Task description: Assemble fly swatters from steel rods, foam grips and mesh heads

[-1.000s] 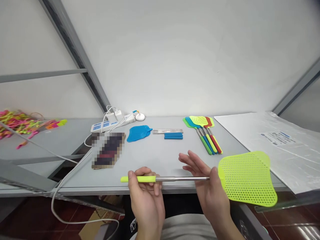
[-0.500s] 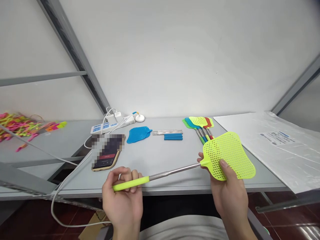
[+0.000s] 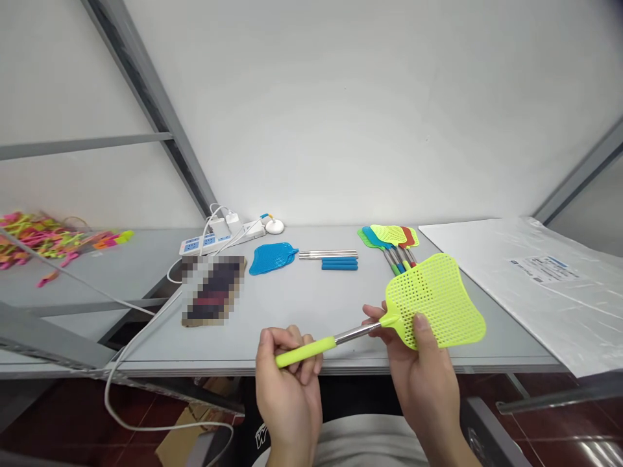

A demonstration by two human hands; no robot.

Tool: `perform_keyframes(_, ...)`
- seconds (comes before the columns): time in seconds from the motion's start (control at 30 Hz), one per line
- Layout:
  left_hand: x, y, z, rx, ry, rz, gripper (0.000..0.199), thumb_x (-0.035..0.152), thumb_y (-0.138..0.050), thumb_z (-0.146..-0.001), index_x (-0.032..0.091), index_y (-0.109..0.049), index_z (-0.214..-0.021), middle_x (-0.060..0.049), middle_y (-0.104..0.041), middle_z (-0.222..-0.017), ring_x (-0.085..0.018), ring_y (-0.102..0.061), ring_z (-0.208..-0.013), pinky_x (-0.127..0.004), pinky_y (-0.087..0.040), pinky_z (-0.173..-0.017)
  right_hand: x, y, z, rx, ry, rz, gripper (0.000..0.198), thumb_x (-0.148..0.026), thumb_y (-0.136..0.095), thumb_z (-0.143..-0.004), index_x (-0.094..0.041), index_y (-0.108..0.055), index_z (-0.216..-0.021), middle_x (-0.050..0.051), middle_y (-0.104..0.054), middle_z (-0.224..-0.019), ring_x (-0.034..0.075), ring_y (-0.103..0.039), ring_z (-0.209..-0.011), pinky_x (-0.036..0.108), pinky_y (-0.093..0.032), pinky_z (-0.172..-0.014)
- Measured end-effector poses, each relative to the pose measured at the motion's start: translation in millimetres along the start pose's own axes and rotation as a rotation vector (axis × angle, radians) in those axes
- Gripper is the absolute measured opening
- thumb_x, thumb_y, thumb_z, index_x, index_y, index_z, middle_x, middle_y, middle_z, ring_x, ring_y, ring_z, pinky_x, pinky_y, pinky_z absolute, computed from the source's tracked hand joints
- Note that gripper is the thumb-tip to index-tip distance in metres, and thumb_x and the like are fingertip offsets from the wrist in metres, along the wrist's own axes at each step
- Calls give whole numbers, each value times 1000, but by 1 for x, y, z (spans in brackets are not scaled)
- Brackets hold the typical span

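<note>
A yellow-green fly swatter [image 3: 440, 301] with a perforated head and a telescopic metal shaft is held in front of me, above the table's front edge. My left hand [image 3: 292, 383] wraps its fingers round the yellow-green grip. My right hand [image 3: 423, 383] pinches the swatter head near its neck, thumb on top and fingers behind. Only a short piece of metal shaft [image 3: 357, 333] shows between grip and head. Beyond it lie blue swatter heads [image 3: 273, 258], several metal rods [image 3: 328, 254] and several blue grips [image 3: 339, 264].
A pile of coloured swatters [image 3: 389, 239] lies at the back right, beside a white plastic package [image 3: 525, 279]. On the left are a pixelated phone [image 3: 217, 292], a power strip [image 3: 209, 244] with white cables, and a heap of bright coloured pieces [image 3: 48, 240].
My left hand has moved right, toward my right hand, and the swatter's metal shaft has become much shorter. My right hand has shifted slightly left with the head.
</note>
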State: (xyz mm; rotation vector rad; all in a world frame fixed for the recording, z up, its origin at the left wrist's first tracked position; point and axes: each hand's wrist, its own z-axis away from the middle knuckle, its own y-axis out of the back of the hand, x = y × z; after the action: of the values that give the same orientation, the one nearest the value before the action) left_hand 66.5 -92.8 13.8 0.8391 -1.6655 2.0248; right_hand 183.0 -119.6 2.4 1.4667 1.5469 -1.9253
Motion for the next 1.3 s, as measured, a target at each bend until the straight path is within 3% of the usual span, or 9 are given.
perform_keyframes(0.1,-19,0,10,-162,159,-112,39,51,-48,-95,19,-54,-73,8,-33,-52,-6,-30,-40,-22,-33,-45,8,-3,6,-146,-93,76,34,-47,-54,-94,-20,-66,-112,11,-74,-104,20,-70,-75,30,-53,-58)
perform_keyframes(0.17,-31,0,18,-283,270,-207,43,58,-43,-95,19,-56,-81,7,-35,-52,-6,-31,-40,-21,-28,-43,13,-4,11,-185,-134,140,34,-48,-54,-94,-23,-63,-113,10,-72,-109,11,-60,-53,23,-41,-39)
perform_keyframes(0.23,-37,-1,21,-378,282,-328,45,62,-41,-94,21,-57,-90,7,-38,-54,-7,-31,-41,-21,-26,-43,13,-3,9,-154,-84,207,30,-49,-51,-95,-24,-62,-107,9,-71,-112,10,-58,-54,22,-40,-39)
perform_keyframes(0.37,-25,1,4,-546,28,-720,30,52,-53,-93,23,-60,-100,1,-52,-73,-12,-46,-60,-25,-41,-60,-11,17,-17,-135,118,457,31,-50,-49,-95,-22,-61,-93,4,-70,-85,19,-63,-84,31,-50,-77)
perform_keyframes(0.43,-13,4,-16,-639,-159,-937,20,43,-59,-92,24,-64,-96,-3,-58,-86,-18,-53,-75,-30,-44,-72,-30,32,-37,-162,139,738,33,-52,-52,-93,-22,-63,-97,0,-65,-71,18,-59,-70,30,-47,-68)
perform_keyframes(0.6,5,16,-68,-618,-424,-1257,15,36,-56,-92,25,-64,-98,-7,-61,-103,-27,-54,-99,-39,-41,-88,-68,59,-88,-5,184,1345,46,-58,-45,-92,-22,-66,-112,2,-69,-81,21,-61,-74,30,-42,-64)
perform_keyframes(0.73,5,23,-83,-624,-514,-1452,19,38,-52,-93,26,-62,-104,-7,-61,-112,-30,-48,-112,-46,-38,-94,-72,59,-129,71,67,1695,52,-41,-37,-94,-18,-46,-140,10,-71,-88,27,-65,-79,33,-42,-64)
perform_keyframes(0.93,5,21,-77,-668,-513,-1597,20,41,-46,-96,28,-59,-104,-5,-62,-116,-29,-48,-116,-46,-37,-93,-54,54,-159,33,13,1802,46,-35,-41,-90,-19,-55,-131,16,-71,-97,32,-66,-88,35,-40,-65)
perform_keyframes(1.3,5,23,-77,-694,-515,-1549,19,40,-47,-96,27,-60,-98,-5,-66,-106,-29,-54,-107,-43,-36,-87,-42,66,-142,-18,108,1769,42,-41,-35,-96,-21,-64,-118,11,-63,-108,24,-64,-88,31,-42,-68)
